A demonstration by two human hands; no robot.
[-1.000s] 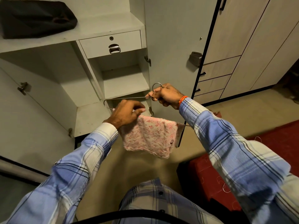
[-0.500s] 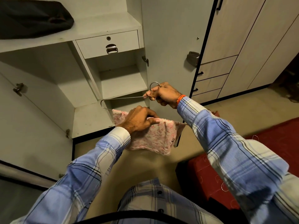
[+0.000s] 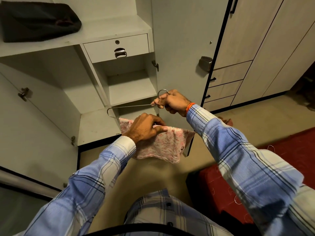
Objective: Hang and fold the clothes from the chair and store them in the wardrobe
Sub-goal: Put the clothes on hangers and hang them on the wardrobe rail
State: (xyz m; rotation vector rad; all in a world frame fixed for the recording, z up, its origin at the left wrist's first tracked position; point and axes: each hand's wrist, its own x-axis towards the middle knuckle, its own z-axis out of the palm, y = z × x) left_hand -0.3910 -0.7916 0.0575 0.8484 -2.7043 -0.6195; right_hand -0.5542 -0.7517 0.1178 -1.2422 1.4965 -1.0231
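The pink cloth [image 3: 162, 143] hangs over the bottom bar of the wire hanger [image 3: 131, 106], in front of the open wardrobe [image 3: 129, 86]. The left hand [image 3: 144, 128] has slid along the bar toward the middle and now pinches the cloth flat there. The right hand [image 3: 172, 103] stays curled tight around the hanger's hook, so the cloth looks nearly ready to go inside.

Indoor light, moderate, slightly greenish cast. Wardrobe [image 3: 129, 86] interior evenly lit; soft shadows under its shelves and drawer. Door handle [image 3: 205, 63] casts a soft shadow down and left. Lower corners dim. Strong wide-angle bending: door edges curve and sleeves [image 3: 247, 164] balloon near the frame edge. Centre sharp; slight softness at the borders. No glare.
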